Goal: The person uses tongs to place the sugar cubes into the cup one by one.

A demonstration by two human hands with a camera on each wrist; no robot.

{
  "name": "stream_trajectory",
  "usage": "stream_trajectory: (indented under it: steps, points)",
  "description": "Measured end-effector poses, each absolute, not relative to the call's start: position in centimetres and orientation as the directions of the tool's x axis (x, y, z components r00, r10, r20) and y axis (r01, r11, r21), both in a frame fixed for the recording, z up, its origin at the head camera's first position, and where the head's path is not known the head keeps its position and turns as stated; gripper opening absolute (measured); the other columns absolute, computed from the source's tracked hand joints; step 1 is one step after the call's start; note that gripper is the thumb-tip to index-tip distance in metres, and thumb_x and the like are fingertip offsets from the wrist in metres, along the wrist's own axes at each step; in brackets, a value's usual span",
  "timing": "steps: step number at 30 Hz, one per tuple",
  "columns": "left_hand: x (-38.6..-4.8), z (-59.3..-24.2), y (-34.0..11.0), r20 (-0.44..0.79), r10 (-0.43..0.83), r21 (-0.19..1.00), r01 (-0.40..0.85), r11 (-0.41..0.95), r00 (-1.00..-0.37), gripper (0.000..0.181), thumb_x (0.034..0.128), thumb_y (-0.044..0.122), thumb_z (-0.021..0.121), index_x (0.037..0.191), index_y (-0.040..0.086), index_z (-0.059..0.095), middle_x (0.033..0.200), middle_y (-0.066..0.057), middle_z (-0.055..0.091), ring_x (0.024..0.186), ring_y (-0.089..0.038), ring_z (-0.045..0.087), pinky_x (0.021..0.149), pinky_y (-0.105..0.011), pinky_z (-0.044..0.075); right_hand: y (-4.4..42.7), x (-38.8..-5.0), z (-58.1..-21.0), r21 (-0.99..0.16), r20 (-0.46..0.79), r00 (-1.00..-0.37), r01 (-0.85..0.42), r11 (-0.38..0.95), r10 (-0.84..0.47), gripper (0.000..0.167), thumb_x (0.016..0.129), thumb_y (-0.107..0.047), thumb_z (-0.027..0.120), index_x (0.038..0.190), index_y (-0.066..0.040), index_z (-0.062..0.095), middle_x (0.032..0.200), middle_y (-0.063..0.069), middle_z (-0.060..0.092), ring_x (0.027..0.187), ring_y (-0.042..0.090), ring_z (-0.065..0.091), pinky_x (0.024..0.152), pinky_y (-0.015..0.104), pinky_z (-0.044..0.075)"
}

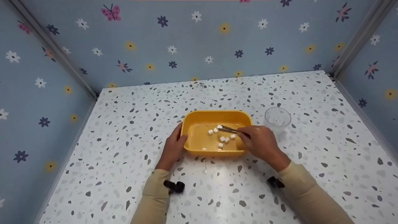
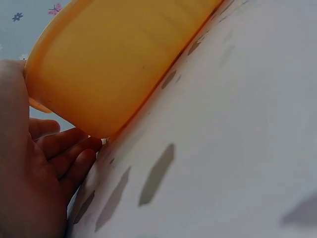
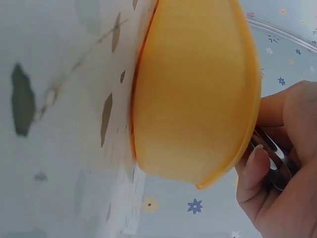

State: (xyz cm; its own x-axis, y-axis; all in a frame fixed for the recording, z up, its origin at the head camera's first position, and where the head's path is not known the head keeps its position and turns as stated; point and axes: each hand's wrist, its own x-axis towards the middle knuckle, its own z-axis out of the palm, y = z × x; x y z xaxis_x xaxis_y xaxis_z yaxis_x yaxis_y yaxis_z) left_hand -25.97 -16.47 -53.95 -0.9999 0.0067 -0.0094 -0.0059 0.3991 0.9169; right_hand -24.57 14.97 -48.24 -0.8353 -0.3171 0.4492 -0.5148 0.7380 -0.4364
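A yellow rectangular tub (image 1: 214, 153) stands on the speckled table, with several small white cubes (image 1: 226, 140) scattered on its floor. My left hand (image 1: 174, 146) holds the tub's left end, thumb over the rim and fingers against the outer wall (image 2: 99, 74). Over the tub's right side, my right hand (image 1: 262, 143) pinches metal tweezers (image 1: 228, 129) between thumb and fingers. Their tips are at one white cube (image 1: 219, 127) near the middle of the tub; whether they grip it I cannot tell. The right wrist view shows the tweezers' bent end (image 3: 280, 173) inside the hand.
A clear plastic cup (image 1: 277, 117) stands on the table to the right of the tub, just beyond my right hand. Blue flowered panels (image 1: 199, 40) enclose the table (image 1: 130, 124) at the back and both sides.
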Motion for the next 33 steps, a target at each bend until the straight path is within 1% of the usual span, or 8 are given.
stream_trajectory:
  steps: [6, 11, 16, 23, 30, 33]
  points:
    - [-25.7, -54.2, -16.9, -0.045, -0.002, 0.917, -0.042, 0.396, -0.999, 0.061, 0.1003, 0.036, 0.047, 0.158, 0.021, 0.033, 0.155, 0.003, 0.041, 0.132, -0.015, 0.047, 0.113, -0.038, 0.035, 15.4, -23.7, -48.4, -0.452, 0.485, -0.818, -0.538, 0.712, -0.310, 0.016, 0.089, -0.012, 0.075, 0.103, -0.008, 0.080, 0.090, 0.002, 0.076, 0.066, 0.010, 0.059, 0.060, 0.029, 0.051]
    - [-25.5, -54.2, -17.2, -0.052, -0.016, 0.918, -0.055, 0.393, -0.998, 0.061, 0.1002, 0.035, 0.047, 0.158, 0.022, 0.033, 0.156, 0.003, 0.040, 0.134, -0.016, 0.046, 0.114, -0.040, 0.033, 15.6, -23.6, -47.9, -0.443, 0.519, -0.797, -0.559, 0.701, -0.308, 0.017, 0.089, -0.011, 0.075, 0.105, -0.006, 0.079, 0.089, 0.003, 0.075, 0.067, 0.011, 0.060, 0.060, 0.029, 0.051]
    - [-25.3, -54.6, -17.1, -0.056, -0.024, 0.918, -0.061, 0.391, -0.998, 0.060, 0.1004, 0.034, 0.047, 0.158, 0.023, 0.033, 0.156, 0.003, 0.040, 0.135, -0.017, 0.045, 0.114, -0.040, 0.032, 15.9, -23.8, -47.7, -0.426, 0.523, -0.788, -0.573, 0.700, -0.325, 0.016, 0.090, -0.011, 0.074, 0.105, -0.006, 0.079, 0.088, 0.003, 0.075, 0.066, 0.010, 0.060, 0.059, 0.027, 0.050]
    - [-25.5, -54.6, -16.5, -0.047, -0.035, 0.921, -0.057, 0.385, -0.998, 0.060, 0.1002, 0.035, 0.047, 0.157, 0.022, 0.035, 0.156, 0.002, 0.041, 0.135, -0.017, 0.044, 0.114, -0.039, 0.032, 16.2, -24.3, -47.8, -0.416, 0.528, -0.778, -0.587, 0.695, -0.340, 0.016, 0.090, -0.010, 0.074, 0.104, -0.006, 0.079, 0.087, 0.004, 0.075, 0.065, 0.011, 0.061, 0.058, 0.027, 0.050]
    - [-25.9, -54.2, -16.2, -0.011, -0.007, 0.916, -0.013, 0.401, -1.000, 0.060, 0.1001, 0.032, 0.047, 0.157, 0.018, 0.035, 0.155, -0.001, 0.043, 0.133, -0.019, 0.046, 0.114, -0.039, 0.032, 16.5, -24.3, -48.0, -0.433, 0.514, -0.795, -0.565, 0.702, -0.323, 0.015, 0.091, -0.011, 0.073, 0.104, -0.006, 0.079, 0.088, 0.003, 0.075, 0.065, 0.010, 0.059, 0.057, 0.026, 0.049]
    - [-25.9, -54.2, -16.1, 0.001, 0.008, 0.918, 0.004, 0.395, -1.000, 0.059, 0.1006, 0.032, 0.048, 0.157, 0.019, 0.036, 0.154, -0.001, 0.044, 0.132, -0.019, 0.047, 0.114, -0.040, 0.032, 16.8, -24.2, -48.0, -0.443, 0.511, -0.803, -0.552, 0.707, -0.307, 0.015, 0.091, -0.011, 0.073, 0.104, -0.006, 0.079, 0.088, 0.002, 0.075, 0.066, 0.009, 0.059, 0.058, 0.026, 0.050]
